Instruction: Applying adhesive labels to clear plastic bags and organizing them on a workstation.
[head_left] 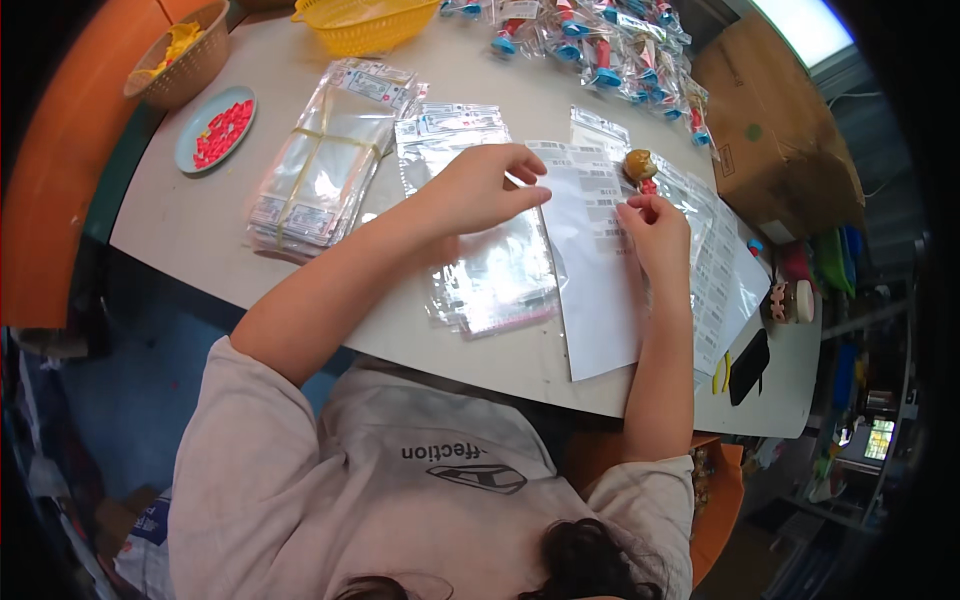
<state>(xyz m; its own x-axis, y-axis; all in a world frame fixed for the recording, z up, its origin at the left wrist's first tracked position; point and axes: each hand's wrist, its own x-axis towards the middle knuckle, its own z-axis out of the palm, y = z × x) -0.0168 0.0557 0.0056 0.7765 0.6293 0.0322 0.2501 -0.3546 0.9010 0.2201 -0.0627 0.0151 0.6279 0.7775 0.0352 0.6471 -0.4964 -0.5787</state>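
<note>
My left hand [490,190] hovers at the left edge of a white sheet of barcode labels [590,270], its thumb and fingers apart with nothing seen between them. Beneath it lie flat clear plastic bags [490,265]. Over the sheet's right side, my right hand [660,235] has its thumb and fingertips pinched together; whatever they hold is too small to make out. Just beyond those fingertips lies a small figurine [640,168] with a brown round head and a red body. More label sheets [715,285] lie to the right, partly behind my right forearm.
A banded bundle of clear bags [325,160] lies left. Farther left are a plate of pink-red pieces [240,150] and a tan basket [205,65]. A yellow basket [370,30], bagged figurines [605,50] and a carton [775,120] stand behind. A black phone [749,368] lies right.
</note>
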